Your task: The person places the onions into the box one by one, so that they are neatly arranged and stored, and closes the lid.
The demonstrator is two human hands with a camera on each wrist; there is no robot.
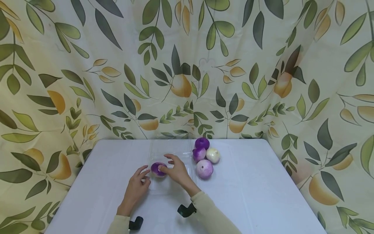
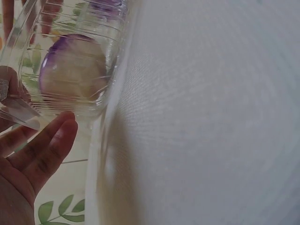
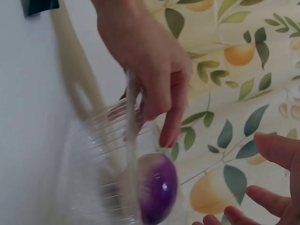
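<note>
A purple-and-white onion [image 1: 157,169] sits in a clear plastic box [image 1: 163,188] whose lid [image 1: 169,148] stands folded back. My left hand [image 1: 136,187] is at the box's left side; in the right wrist view, the left hand [image 3: 150,70] has fingers on both sides of the clear wall. Over the box is my right hand [image 1: 176,170], its thumb overlapping the onion in the head view. In the right wrist view, the fingers of the right hand [image 3: 281,187] are spread and apart from the onion [image 3: 159,187].
Right of the box lie a dark purple onion [image 1: 202,143], a purple-and-white one [image 1: 199,154], a white onion [image 1: 213,155] and a pale purple onion [image 1: 205,169]. They stand on a white table [image 1: 248,195]. Behind it hangs a leaf-and-fruit patterned curtain [image 1: 181,107].
</note>
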